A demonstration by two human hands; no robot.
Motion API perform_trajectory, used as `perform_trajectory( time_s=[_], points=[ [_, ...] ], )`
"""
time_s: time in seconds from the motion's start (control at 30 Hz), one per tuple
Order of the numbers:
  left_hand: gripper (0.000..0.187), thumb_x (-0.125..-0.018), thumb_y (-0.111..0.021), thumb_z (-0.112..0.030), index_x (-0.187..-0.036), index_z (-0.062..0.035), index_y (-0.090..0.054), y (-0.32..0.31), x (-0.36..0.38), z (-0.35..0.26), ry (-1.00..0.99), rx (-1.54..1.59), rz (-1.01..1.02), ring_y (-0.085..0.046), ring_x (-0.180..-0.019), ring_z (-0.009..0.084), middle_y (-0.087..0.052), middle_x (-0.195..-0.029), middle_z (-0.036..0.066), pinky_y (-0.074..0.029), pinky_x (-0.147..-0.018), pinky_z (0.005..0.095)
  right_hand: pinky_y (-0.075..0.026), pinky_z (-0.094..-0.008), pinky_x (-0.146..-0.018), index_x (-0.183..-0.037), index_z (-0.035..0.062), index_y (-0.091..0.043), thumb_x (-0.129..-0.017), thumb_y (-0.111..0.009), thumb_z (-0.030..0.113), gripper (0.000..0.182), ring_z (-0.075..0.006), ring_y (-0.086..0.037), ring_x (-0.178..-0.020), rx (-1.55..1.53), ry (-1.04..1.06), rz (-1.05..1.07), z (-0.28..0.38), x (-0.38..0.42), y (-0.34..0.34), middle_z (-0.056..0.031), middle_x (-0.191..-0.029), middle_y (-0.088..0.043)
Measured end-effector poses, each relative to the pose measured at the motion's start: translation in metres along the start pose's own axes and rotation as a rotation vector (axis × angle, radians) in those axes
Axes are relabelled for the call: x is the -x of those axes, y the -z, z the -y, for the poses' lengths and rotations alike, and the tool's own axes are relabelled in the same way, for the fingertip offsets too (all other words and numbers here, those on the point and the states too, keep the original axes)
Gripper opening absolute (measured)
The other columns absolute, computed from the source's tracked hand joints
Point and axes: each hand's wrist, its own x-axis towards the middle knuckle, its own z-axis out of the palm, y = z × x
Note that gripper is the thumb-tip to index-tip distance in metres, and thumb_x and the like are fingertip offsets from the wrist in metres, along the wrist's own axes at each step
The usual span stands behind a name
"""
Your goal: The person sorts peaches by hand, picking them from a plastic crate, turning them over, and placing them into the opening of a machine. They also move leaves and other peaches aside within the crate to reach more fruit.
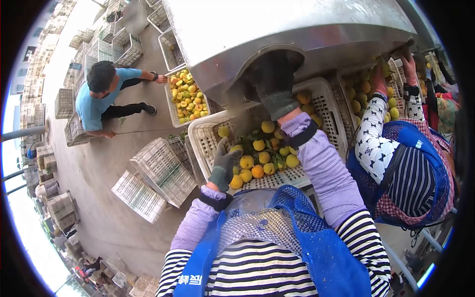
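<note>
My left hand [225, 166], in a grey glove, is over the left side of a white plastic crate [200, 136]. Its fingers look apart, close beside yellow-orange peaches [246, 162], and nothing shows in its grasp. My right hand [274, 81], in a dark glove, reaches up into the curved cut-out of a metal machine [297, 42]. The fingers there are lost in shadow, so I cannot see whether they hold anything. Several peaches with some green leaves lie in the crate beneath both hands.
Left of the machine, a person in a blue shirt [94, 106] grips a crate of cut yellow fruit [174, 106]. Stacked white crates [163, 171] stand on the floor at left. On the right, a co-worker [401, 168] reaches toward another crate of peaches [358, 101].
</note>
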Motion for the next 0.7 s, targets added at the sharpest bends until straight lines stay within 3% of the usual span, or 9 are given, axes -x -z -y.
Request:
perform_trajectory(
  time_s=[0.1, 0.17, 0.23, 0.37, 0.43, 0.47, 0.57, 0.63, 0.7],
  points=[
    [0.065, -0.089, -0.069, -0.014, -0.146, -0.0077, -0.039, 0.042, -0.044, 0.060, 0.060, 0.048, 0.007, -0.061, -0.085, 0.0204, -0.059, -0.118, 0.012, -0.053, -0.069, 0.0305, -0.054, -0.0382, -0.067, -0.103, 0.0045, -0.069, -0.088, -0.070, 0.016, 0.019, -0.0281, -0.069, -0.077, -0.382, -0.097, 0.083, 0.009, 0.008, 0.058, -0.0127, -0.090, -0.071],
    [0.045, -0.089, -0.066, -0.010, -0.132, -0.0067, -0.052, 0.080, -0.073, 0.113, -0.014, -0.249, 0.107, -0.063, -0.093, 0.0203, -0.065, -0.109, 0.010, -0.053, -0.077, 0.0343, -0.054, -0.0333, -0.069, -0.108, 0.0044, -0.070, -0.089, -0.069, 0.014, 0.021, -0.0257, -0.070, -0.076, -0.518, -0.131, 0.165, 0.003, 0.044, 0.078, -0.0146, -0.092, -0.072],
    [0.028, -0.090, -0.066, -0.017, -0.115, -0.0043, -0.064, 0.015, -0.030, 0.034, 0.352, 0.001, -0.260, -0.067, -0.093, 0.0232, -0.069, -0.103, 0.011, -0.054, -0.078, 0.0410, -0.054, -0.0432, -0.072, -0.103, 0.0121, -0.071, -0.090, -0.069, 0.026, 0.019, -0.0327, -0.069, -0.084, -0.395, -0.161, 0.394, -0.030, 0.098, 0.049, -0.0152, -0.090, -0.071],
    [0.043, -0.093, -0.062, -0.039, -0.117, -0.0034, -0.065, 0.071, -0.182, 0.199, 0.072, -0.711, -0.358, -0.069, -0.091, 0.0351, -0.069, -0.104, 0.017, -0.053, -0.079, 0.0468, -0.054, -0.0446, -0.079, -0.110, 0.0079, -0.068, -0.089, -0.067, 0.031, 0.031, -0.0379, -0.068, -0.091, -0.127, -0.314, 0.822, -0.083, 0.182, -0.027, -0.0180, -0.099, -0.071],
    [0.046, -0.094, -0.060, -0.042, -0.120, -0.0048, -0.064, 0.055, -0.206, 0.221, 0.038, -1.047, -0.318, -0.068, -0.097, 0.0362, -0.069, -0.106, 0.019, -0.053, -0.082, 0.0465, -0.054, -0.0469, -0.080, -0.118, 0.0104, -0.064, -0.088, -0.068, 0.036, 0.040, -0.0393, -0.067, -0.093, -0.026, -0.356, 0.920, -0.100, 0.214, -0.071, -0.0183, -0.102, -0.070],
    [0.046, -0.093, -0.060, -0.042, -0.122, -0.0056, -0.063, 0.036, -0.202, 0.218, 0.031, -1.109, -0.295, -0.067, -0.098, 0.0366, -0.067, -0.109, 0.019, -0.052, -0.083, 0.0467, -0.054, -0.0478, -0.081, -0.123, 0.0118, -0.061, -0.088, -0.068, 0.038, 0.044, -0.0395, -0.067, -0.094, 0.009, -0.359, 0.951, -0.105, 0.224, -0.091, -0.0185, -0.105, -0.070],
    [0.049, -0.092, -0.061, -0.042, -0.128, -0.0079, -0.059, -0.008, -0.177, 0.210, -0.018, -1.081, -0.257, -0.065, -0.103, 0.0378, -0.062, -0.116, 0.021, -0.052, -0.085, 0.0474, -0.041, -0.0410, -0.110, -0.153, 0.0115, -0.033, -0.090, -0.067, 0.033, 0.076, -0.0324, -0.049, -0.134, 0.075, -0.490, 1.070, -0.090, 0.217, -0.109, -0.0155, -0.149, -0.048],
    [0.052, -0.092, -0.062, -0.042, -0.131, -0.0094, -0.056, -0.024, -0.176, 0.208, -0.046, -1.040, -0.243, -0.064, -0.106, 0.0387, -0.059, -0.122, 0.021, -0.052, -0.087, 0.0479, -0.034, -0.0386, -0.116, -0.152, 0.0073, -0.034, -0.090, -0.068, 0.031, 0.075, -0.0304, -0.041, -0.141, 0.020, -0.558, 1.102, -0.092, 0.215, -0.123, -0.0157, -0.154, -0.041],
    [0.055, -0.091, -0.062, -0.042, -0.135, -0.0109, -0.053, -0.031, -0.180, 0.202, -0.104, -0.999, -0.380, -0.063, -0.108, 0.0395, -0.056, -0.127, 0.022, -0.051, -0.088, 0.0484, -0.037, -0.0412, -0.111, -0.146, 0.0046, -0.039, -0.088, -0.069, 0.031, 0.071, -0.0325, -0.045, -0.135, 0.058, -0.481, 0.999, -0.099, 0.228, -0.142, -0.0174, -0.147, -0.046]
  ],
)
